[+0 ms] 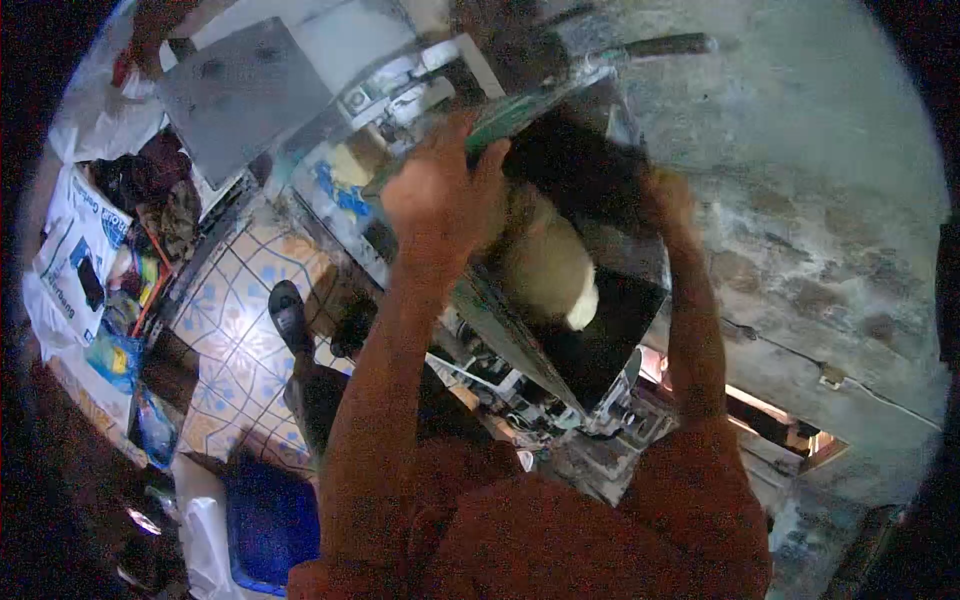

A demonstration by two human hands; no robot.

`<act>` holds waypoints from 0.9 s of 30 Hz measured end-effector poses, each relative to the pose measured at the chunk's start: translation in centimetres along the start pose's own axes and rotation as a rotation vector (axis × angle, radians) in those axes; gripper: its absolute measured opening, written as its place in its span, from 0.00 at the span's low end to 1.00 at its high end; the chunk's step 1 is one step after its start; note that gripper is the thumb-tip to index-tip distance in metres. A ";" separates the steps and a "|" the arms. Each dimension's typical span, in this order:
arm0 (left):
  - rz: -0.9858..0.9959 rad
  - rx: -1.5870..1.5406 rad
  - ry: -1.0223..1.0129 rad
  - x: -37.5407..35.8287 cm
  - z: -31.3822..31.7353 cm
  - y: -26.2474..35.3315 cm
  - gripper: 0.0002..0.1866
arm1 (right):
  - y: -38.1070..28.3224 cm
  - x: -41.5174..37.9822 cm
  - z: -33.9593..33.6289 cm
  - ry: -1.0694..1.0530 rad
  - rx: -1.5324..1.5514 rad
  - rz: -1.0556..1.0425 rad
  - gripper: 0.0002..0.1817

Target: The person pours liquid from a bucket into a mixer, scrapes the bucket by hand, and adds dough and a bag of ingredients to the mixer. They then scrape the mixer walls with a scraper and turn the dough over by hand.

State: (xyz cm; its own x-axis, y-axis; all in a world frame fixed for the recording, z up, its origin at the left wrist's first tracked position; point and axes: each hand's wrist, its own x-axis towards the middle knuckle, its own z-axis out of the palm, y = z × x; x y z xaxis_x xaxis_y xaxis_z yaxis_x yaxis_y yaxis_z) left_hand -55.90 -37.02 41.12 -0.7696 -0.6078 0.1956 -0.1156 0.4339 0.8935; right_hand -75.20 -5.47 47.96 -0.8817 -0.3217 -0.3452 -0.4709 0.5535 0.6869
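At frame left, bags [75,250] lie on tiled floor [235,330]. Centre: left hand [440,195] clamps the raised machine panel [560,250] at its top edge; right hand [668,205] grips its right side. Risk: panel may slip, 2 holds being narrow.

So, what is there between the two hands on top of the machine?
In the head view, between the left hand and the right hand lies the dark opening of the metal hopper, with a pale, rounded lump inside it.
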 end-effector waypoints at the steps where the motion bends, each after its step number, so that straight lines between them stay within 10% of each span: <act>1: -0.031 -0.002 -0.037 0.2 -0.2 0.2 0.23 | -0.5 1.0 -1.4 0.017 -0.022 0.076 0.16; 4: -0.128 0.016 -0.155 0.5 -0.8 0.9 0.24 | -3.5 1.5 -9.6 -0.024 0.062 -0.083 0.20; 7: -0.038 -0.080 -0.066 0.7 -0.5 0.1 0.25 | -2.8 12.9 11.9 0.401 0.453 -0.286 0.25; 9: -0.098 -0.023 -0.113 0.7 -0.8 0.7 0.24 | -8.0 17.5 13.4 -0.052 0.187 0.021 0.33; 12: -0.095 0.062 -0.091 1.0 -1.0 0.7 0.24 | -9.0 13.7 5.7 -0.121 0.084 -0.113 0.36; 14: -0.040 0.000 -0.029 0.5 -0.6 0.2 0.24 | -1.7 7.1 4.2 0.368 0.105 -0.391 0.33; 16: -0.049 -0.042 -0.004 0.6 -0.6 -0.3 0.25 | -2.5 6.3 -9.6 -0.793 -0.009 -0.042 0.31; 26: -0.091 0.003 -0.127 0.9 -0.9 0.5 0.23 | -0.1 -4.5 1.9 -0.193 0.247 0.069 0.13; 27: -0.124 -0.003 -0.130 1.0 -1.0 0.7 0.23 | 1.9 -6.7 -0.6 -0.220 0.005 -0.172 0.13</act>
State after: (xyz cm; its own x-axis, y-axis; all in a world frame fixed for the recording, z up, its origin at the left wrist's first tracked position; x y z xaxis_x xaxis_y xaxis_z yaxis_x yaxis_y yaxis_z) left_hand -56.11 -37.96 42.33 -0.8241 -0.5657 0.0299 -0.2131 0.3584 0.9089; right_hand -70.21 -2.72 51.97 -0.7738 -0.2373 -0.5873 -0.6139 0.5095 0.6029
